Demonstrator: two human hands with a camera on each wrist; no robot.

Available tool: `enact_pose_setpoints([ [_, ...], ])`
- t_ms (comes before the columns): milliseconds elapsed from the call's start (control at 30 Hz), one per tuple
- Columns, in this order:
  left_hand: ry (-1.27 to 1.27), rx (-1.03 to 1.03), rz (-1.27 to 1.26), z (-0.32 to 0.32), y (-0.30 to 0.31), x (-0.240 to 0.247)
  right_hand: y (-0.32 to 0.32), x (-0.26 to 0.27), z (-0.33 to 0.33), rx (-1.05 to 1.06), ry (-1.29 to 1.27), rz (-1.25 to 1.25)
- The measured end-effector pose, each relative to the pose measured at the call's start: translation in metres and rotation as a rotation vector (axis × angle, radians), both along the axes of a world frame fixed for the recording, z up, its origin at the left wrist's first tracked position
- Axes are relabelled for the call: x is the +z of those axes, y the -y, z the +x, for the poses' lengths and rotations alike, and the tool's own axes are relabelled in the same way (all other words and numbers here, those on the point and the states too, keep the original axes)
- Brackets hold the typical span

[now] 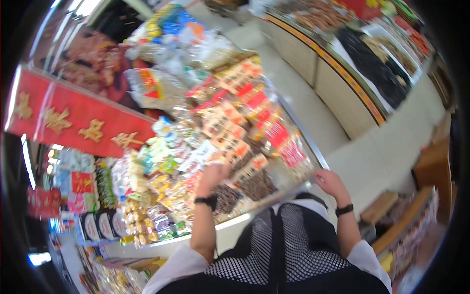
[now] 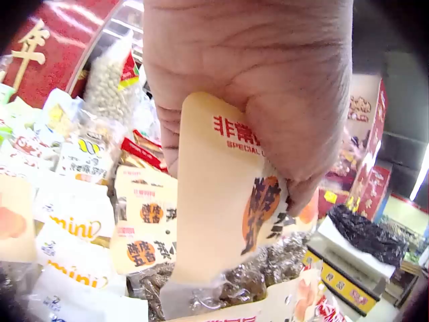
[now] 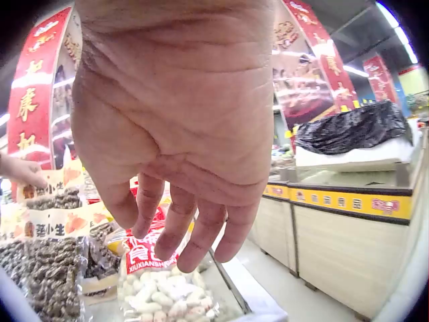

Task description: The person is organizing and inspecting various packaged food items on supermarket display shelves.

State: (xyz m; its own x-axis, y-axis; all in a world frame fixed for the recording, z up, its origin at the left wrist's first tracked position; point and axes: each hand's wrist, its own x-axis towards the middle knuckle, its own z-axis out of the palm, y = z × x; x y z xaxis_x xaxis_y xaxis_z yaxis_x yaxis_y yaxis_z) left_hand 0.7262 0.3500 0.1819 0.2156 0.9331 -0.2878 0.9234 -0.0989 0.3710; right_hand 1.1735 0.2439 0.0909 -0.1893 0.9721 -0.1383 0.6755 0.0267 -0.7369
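In the left wrist view the left hand [image 2: 268, 87] pinches the top of a cream-labelled snack bag [image 2: 211, 194] with dark contents, held upright over similar bags. From the head view, that hand [image 1: 214, 177] is over the bag rows on the display table. The right hand [image 3: 181, 121] hangs with fingers loosely bent and holds nothing, above a bag of pale nuts with a red label [image 3: 161, 295] in the right wrist view. In the head view the right hand [image 1: 331, 183] is beside the table's metal edge [image 1: 313, 152].
White "mini" packs [image 2: 74, 228] lie beside the cream bags. A red banner [image 1: 78, 117] runs along the left. Across the aisle stands a counter with a black plastic cover [image 1: 369, 61]. Wooden crates [image 1: 401, 220] are at the lower right.
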Motion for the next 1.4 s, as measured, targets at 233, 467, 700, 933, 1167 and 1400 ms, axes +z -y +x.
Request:
enact_pose_setpoints([
  [233, -0.062, 0.127, 0.406, -0.037, 0.111, 0.079, -0.08, 0.019, -0.057, 0.316, 0.025, 0.085],
  [467, -0.014, 0.143, 0.559, -0.075, 0.173, 0.117, -0.081, 0.026, -0.146, 0.6, 0.065, 0.067],
  [700, -0.072, 0.223, 0.091, -0.137, 0.199, 0.005, -0.045, 0.027, -0.197, 0.715, 0.053, -0.054],
  [933, 0.064, 0.171, 0.168, -0.2, 0.164, -0.039, -0.014, 0.024, -0.204, 0.593, 0.16, -0.088],
  [1167, 0.357, 0.001, 0.173, -0.215, 0.157, -0.065, 0.037, 0.013, -0.191, 0.418, 0.158, -0.127],
  [1400, -0.087, -0.016, -0.207, -0.227, 0.115, -0.077, 0.088, 0.016, -0.163, 0.241, 0.137, -0.288],
])
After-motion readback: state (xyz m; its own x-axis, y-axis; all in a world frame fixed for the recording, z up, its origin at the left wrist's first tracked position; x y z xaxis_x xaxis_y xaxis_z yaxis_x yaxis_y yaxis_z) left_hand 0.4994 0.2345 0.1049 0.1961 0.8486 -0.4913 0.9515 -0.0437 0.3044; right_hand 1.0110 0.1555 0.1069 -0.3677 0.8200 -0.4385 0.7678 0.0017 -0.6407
